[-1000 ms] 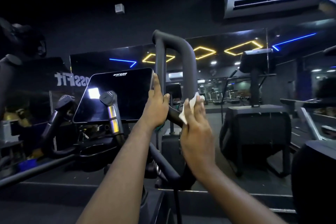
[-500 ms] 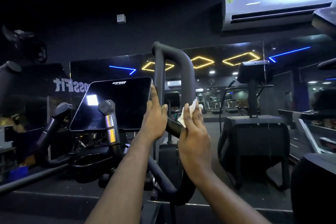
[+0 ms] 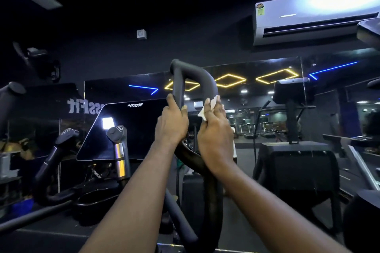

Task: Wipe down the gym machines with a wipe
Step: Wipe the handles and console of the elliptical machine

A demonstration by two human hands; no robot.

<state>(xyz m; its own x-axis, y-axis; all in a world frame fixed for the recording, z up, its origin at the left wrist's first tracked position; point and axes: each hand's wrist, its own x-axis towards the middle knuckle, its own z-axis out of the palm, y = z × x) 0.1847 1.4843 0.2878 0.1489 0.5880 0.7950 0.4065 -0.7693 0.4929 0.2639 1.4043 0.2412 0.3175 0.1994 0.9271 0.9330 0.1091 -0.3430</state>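
The left hand [image 3: 171, 124] curls round the left tube of the black looped handlebar [image 3: 195, 73], thumb on its inner side. Just beside it, the right hand [image 3: 214, 131] wraps the handlebar's right tube, holding a crumpled white wipe [image 3: 203, 113] against it; the wipe shows at the fingertips and thumb edge. Left of the handlebar stands a dark console screen [image 3: 131, 129]. Right of the handlebar and farther back is another black machine [image 3: 296, 156]. Behind the handlebar is a mirror wall [image 3: 257, 96]; above and to its right hangs an air conditioner [image 3: 308, 20].
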